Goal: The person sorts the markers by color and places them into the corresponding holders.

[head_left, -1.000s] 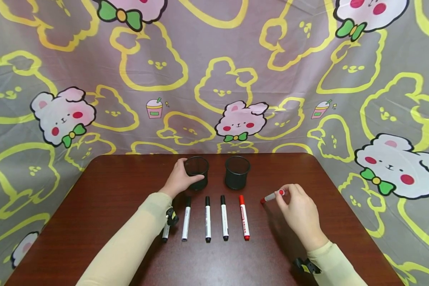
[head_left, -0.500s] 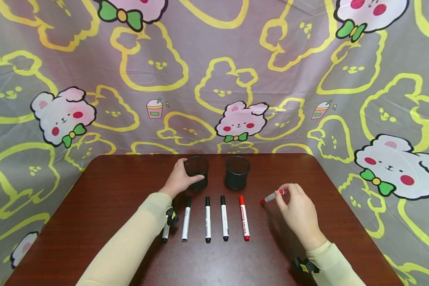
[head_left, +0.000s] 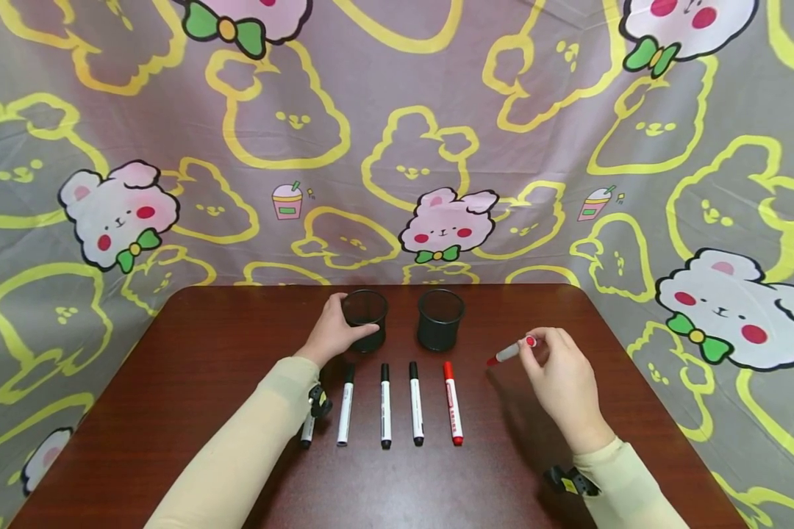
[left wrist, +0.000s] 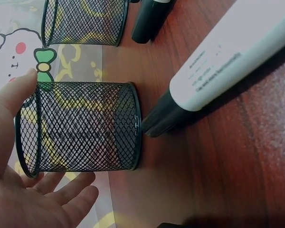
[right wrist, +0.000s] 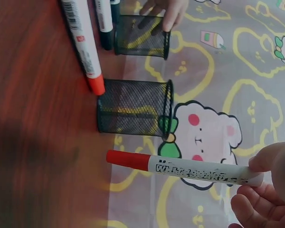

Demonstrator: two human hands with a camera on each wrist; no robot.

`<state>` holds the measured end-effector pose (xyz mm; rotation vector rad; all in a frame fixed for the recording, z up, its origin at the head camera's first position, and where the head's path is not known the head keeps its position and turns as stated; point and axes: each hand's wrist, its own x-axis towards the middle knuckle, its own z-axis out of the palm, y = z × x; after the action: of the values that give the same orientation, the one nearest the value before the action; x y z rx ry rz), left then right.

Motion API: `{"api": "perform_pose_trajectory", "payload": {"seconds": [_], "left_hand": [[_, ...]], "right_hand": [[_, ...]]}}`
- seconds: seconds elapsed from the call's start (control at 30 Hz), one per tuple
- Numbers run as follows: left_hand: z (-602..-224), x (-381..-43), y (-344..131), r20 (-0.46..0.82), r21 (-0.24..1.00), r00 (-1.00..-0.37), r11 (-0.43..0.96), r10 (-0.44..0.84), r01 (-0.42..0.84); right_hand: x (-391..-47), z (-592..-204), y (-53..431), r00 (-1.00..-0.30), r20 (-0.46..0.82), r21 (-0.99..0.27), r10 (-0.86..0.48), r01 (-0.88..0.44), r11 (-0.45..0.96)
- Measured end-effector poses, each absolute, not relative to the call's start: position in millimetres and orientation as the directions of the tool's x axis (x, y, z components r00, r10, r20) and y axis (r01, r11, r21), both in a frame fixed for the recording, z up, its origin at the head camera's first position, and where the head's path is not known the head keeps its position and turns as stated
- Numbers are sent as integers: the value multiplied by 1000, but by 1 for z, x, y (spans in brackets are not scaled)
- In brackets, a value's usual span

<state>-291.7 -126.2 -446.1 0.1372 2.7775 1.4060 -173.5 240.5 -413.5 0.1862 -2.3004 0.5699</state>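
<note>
Above tabletop (head_left: 205,330), right hand (head_left: 567,386): pinches red marker (right wrist: 185,168); firmness should help.
Left hand (head_left: 332,330): curls loosely round cup (left wrist: 85,126), ideally steadying it.

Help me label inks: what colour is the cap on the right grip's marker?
The cap is red, clearest in the right wrist view.
</note>
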Motion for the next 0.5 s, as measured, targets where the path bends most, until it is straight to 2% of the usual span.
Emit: {"api": "perform_pose_trajectory", "payload": {"seconds": [0.5], "left_hand": [[-448,-292,-126,23,805,-996,589,88,71]], "right_hand": [[-180,-398,238,-724,682,-418,97,-279,865]]}}
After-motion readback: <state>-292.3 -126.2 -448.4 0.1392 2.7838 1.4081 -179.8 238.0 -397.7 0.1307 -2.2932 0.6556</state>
